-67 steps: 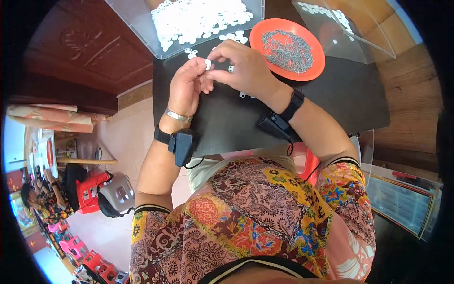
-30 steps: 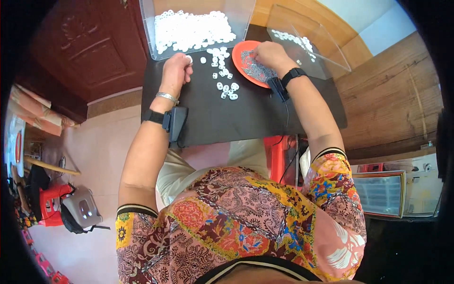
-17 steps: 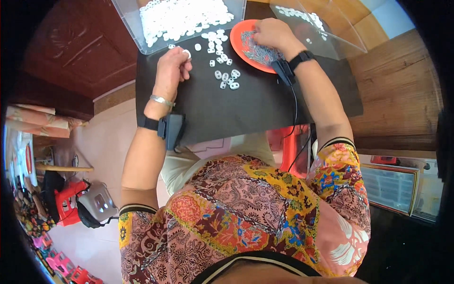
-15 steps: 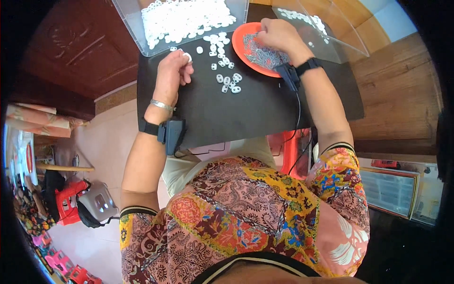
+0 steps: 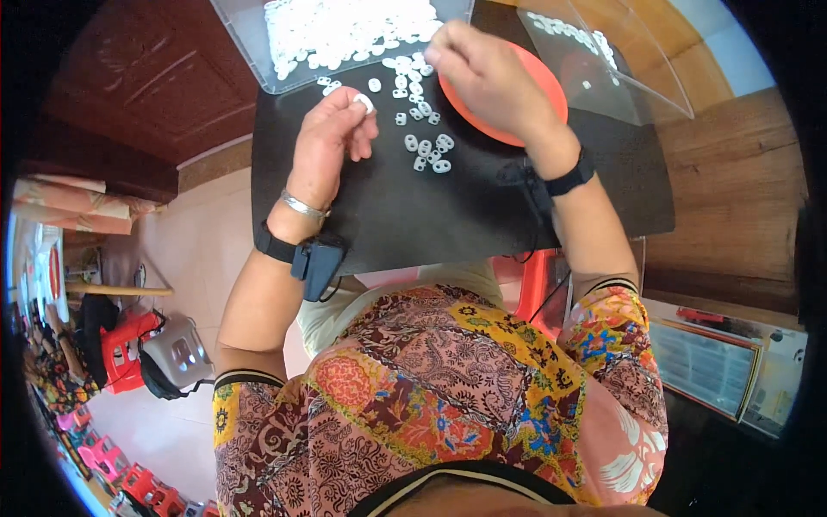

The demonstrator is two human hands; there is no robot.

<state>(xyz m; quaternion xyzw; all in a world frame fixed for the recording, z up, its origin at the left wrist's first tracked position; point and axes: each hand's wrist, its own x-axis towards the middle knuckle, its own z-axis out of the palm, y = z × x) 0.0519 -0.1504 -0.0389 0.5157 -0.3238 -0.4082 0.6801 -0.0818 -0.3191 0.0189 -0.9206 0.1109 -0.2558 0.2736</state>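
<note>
My left hand (image 5: 332,142) is raised over the black table (image 5: 413,215) and pinches a small white plastic piece (image 5: 364,102) between thumb and fingers. My right hand (image 5: 482,77) hovers above the orange plate (image 5: 538,99) with its fingers pinched together; what it holds is too small to see. Several loose white pieces (image 5: 422,142) lie on the table between the hands. A clear tray (image 5: 345,34) full of white pieces sits at the table's far edge.
A second clear tray (image 5: 603,65) with a few white pieces stands at the far right. A red stool (image 5: 534,284) is under the table. Wooden door panels (image 5: 146,77) are on the left, and red stools and a fan (image 5: 164,353) sit on the floor.
My right hand lifted from the orange plate and moved left toward the loose pieces. My left hand rose with a white piece in its fingers. The view shifted slightly.
</note>
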